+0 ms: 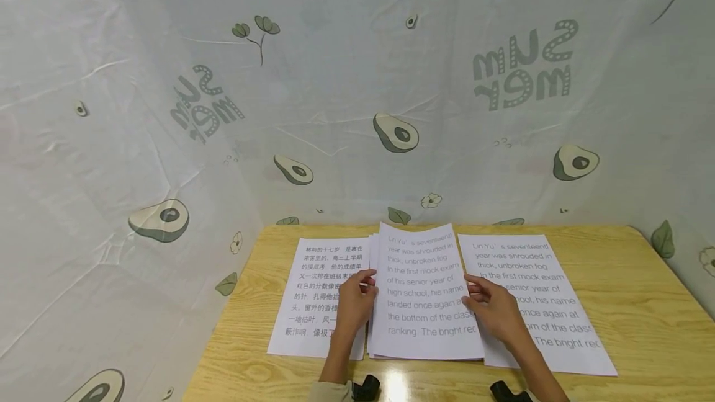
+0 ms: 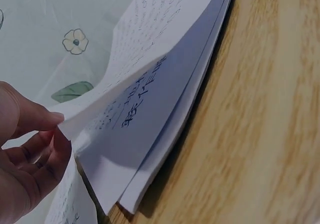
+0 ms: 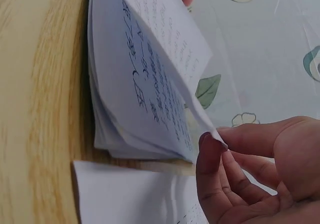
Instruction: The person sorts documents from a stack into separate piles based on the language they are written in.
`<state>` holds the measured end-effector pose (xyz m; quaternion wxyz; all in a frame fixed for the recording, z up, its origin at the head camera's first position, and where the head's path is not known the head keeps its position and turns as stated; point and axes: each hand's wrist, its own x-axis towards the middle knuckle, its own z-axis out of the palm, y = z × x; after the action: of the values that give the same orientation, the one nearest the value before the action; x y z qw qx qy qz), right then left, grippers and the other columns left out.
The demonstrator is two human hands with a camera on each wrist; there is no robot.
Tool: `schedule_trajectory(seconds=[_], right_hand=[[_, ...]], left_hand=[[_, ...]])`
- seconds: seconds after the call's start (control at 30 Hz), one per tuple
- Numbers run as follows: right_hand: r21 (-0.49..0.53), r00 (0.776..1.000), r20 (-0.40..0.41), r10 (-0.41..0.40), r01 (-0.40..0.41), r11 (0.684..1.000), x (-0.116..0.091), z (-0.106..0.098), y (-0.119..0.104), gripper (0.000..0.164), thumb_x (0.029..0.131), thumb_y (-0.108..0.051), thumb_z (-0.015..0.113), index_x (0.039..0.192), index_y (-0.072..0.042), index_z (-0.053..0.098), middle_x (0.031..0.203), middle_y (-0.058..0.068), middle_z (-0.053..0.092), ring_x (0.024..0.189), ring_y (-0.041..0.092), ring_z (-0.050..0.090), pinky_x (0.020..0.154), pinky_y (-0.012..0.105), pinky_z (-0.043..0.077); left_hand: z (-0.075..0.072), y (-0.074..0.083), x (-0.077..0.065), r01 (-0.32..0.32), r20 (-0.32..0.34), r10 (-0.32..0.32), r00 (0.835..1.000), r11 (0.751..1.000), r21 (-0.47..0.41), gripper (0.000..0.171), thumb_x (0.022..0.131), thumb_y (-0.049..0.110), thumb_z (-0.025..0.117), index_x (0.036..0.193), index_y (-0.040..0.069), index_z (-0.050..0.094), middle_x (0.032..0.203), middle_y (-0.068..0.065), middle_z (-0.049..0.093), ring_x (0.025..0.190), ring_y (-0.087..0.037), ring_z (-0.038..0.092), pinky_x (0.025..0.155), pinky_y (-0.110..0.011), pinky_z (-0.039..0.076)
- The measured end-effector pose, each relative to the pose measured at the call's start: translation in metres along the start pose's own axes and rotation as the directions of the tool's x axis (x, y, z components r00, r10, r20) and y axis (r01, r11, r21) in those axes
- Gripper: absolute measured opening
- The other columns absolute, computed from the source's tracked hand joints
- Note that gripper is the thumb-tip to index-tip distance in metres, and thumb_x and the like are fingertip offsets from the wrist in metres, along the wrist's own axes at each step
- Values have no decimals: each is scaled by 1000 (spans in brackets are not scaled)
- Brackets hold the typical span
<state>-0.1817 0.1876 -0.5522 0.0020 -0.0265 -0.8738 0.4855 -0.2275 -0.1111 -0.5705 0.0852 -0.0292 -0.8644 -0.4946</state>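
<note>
A sheet of paper (image 1: pixel 424 293) with English print is raised off a stack of papers (image 2: pixel 135 149) in the middle of the table. My left hand (image 1: pixel 357 299) pinches its left edge between thumb and fingers. On the opposite edge, my right hand (image 1: pixel 494 306) pinches the sheet too, as the right wrist view shows. The top page left on the stack (image 3: pixel 135 83) bears Chinese characters. To the left lies a Chinese-printed sheet (image 1: pixel 304 303), partly behind my left hand. An English-printed sheet (image 1: pixel 564 303) lies on the right, partly covered by my right hand.
The wooden table (image 1: pixel 642 290) extends past the papers on both sides. A pale cloth (image 1: pixel 335 92) printed with avocados, leaves and lettering hangs behind the table and along its left. Dark wrist devices (image 1: pixel 365 388) sit on both wrists.
</note>
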Motion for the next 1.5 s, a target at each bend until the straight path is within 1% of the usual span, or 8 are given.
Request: schedule_trajectory(seconds=[0.2, 0.4, 0.63, 0.87, 1.07, 1.17, 1.33, 1.5], right_hand=[[49, 999, 13, 32, -33, 998, -3, -13, 7, 56, 100, -14, 74, 152, 1, 56, 132, 23, 69, 105, 12, 72, 83, 13, 55], [64, 998, 24, 54, -55, 996, -3, -31, 19, 58, 103, -19, 73, 154, 1, 54, 137, 26, 66, 105, 2, 70, 84, 13, 55], [72, 996, 27, 81, -83, 994, 1, -50, 37, 62, 104, -23, 72, 156, 3, 50, 142, 30, 62, 95, -17, 59, 82, 12, 55], [65, 995, 25, 99, -100, 993, -3, -78, 54, 65, 105, -26, 70, 156, 7, 48, 146, 34, 59, 94, -21, 57, 81, 12, 57], [21, 993, -1, 116, -116, 993, -8, -97, 67, 63, 106, -26, 69, 154, 9, 49, 142, 32, 64, 92, -21, 57, 78, 12, 56], [16, 992, -10, 128, -128, 992, -9, -105, 72, 64, 106, -27, 69, 154, 10, 49, 137, 29, 68, 90, -20, 57, 77, 13, 57], [4, 988, -17, 151, -151, 988, -11, -116, 79, 64, 106, -27, 69, 153, 11, 49, 127, 17, 74, 89, -19, 56, 76, 13, 56], [-12, 989, -30, 148, -148, 989, -11, -126, 87, 63, 106, -25, 69, 152, 12, 49, 127, 20, 75, 88, -20, 56, 75, 13, 55]], left_hand=[[10, 4, -2, 43, -8, -43, 999, 998, -46, 38, 90, -5, 75, 125, 8, 78, 98, 0, 74, 79, -4, 65, 71, -18, 55], [22, 17, -2, 71, -6, -72, 997, 992, -102, 36, 91, -3, 75, 126, 8, 77, 99, -1, 73, 79, -5, 65, 69, -17, 55], [41, 31, -2, 71, 10, -70, 997, 988, -141, 36, 92, -3, 75, 126, 8, 77, 99, -2, 74, 80, -3, 65, 68, -17, 55], [72, 43, -5, 65, 7, -65, 998, 976, -207, 35, 88, -8, 76, 121, 5, 78, 93, 0, 73, 76, 0, 64, 67, -16, 54], [96, 55, -10, 85, 20, -83, 996, 971, -224, 35, 88, -7, 76, 120, 6, 79, 92, 4, 71, 75, 2, 63, 69, -16, 54], [104, 59, -12, 103, 37, -96, 995, 965, -242, 34, 89, -7, 76, 121, 8, 79, 92, 5, 71, 76, 1, 62, 70, -16, 54], [115, 64, -13, 122, 65, -108, 992, 957, -262, 35, 90, -5, 76, 122, 9, 78, 93, 7, 70, 77, 2, 63, 70, -15, 54], [126, 69, -14, 118, 75, -101, 992, 953, -280, 35, 90, -5, 76, 121, 10, 79, 92, 7, 70, 76, 3, 63, 69, -15, 54]])
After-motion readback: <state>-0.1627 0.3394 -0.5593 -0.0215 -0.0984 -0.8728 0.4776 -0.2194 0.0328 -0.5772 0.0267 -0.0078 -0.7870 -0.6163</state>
